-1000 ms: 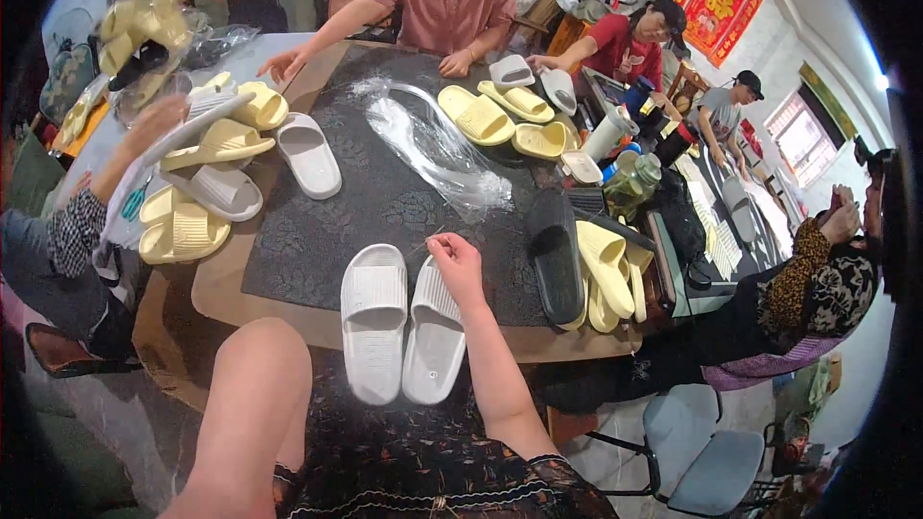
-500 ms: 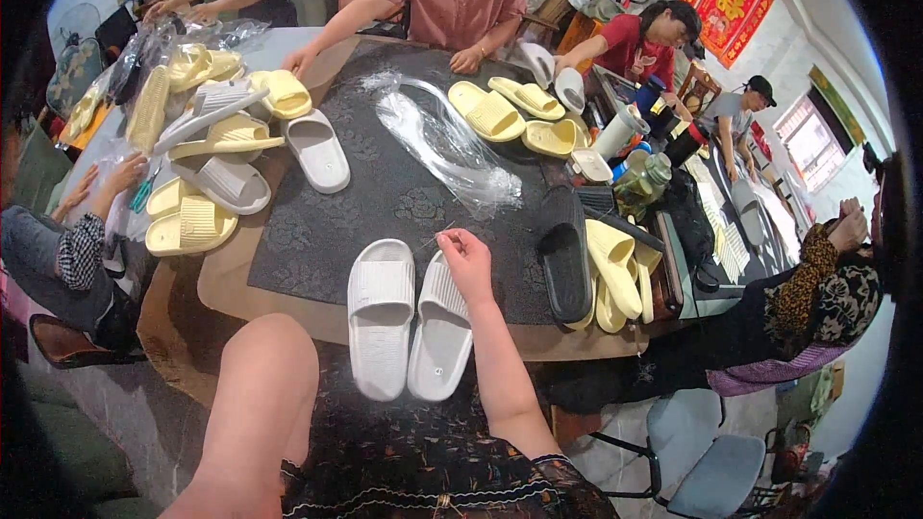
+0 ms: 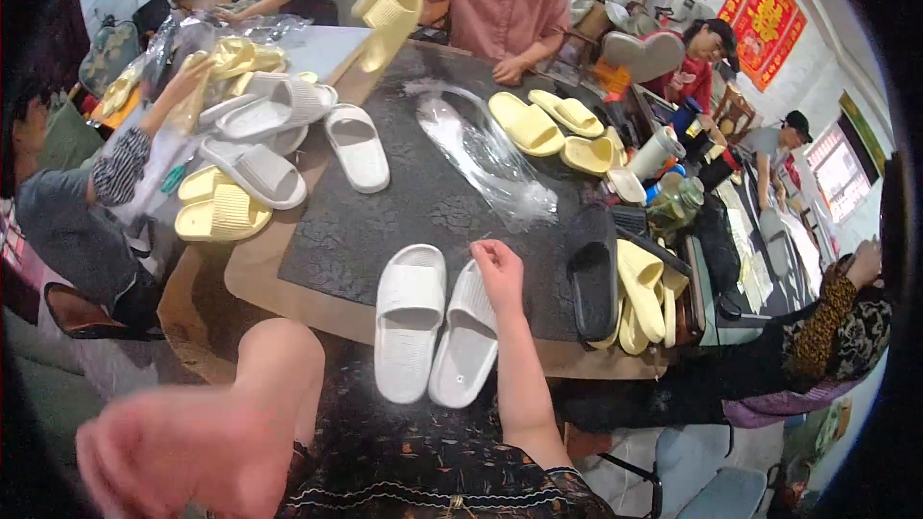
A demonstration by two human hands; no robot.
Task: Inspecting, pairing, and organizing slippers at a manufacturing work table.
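Two white slide sandals lie side by side at the near edge of the dark mat (image 3: 385, 221): the left one (image 3: 408, 317) and the right one (image 3: 465, 341). My right hand (image 3: 500, 274) rests on the top of the right sandal, fingers curled over its strap. My left hand (image 3: 183, 457) is raised close to the camera at the lower left, blurred and holding nothing that I can see. A clear plastic bag (image 3: 486, 159) lies on the mat beyond the sandals.
Yellow sandals (image 3: 538, 125) lie at the far side, more yellow and white ones (image 3: 250, 168) are piled at left, and a black sandal (image 3: 593, 274) with yellow ones (image 3: 642, 293) is at right. Several people sit around the table; one holds up yellow sandals (image 3: 389, 5).
My left hand has swung down toward the lower left, closer to the camera. The view has shifted. A person across the table has lifted yellow sandals into the air.
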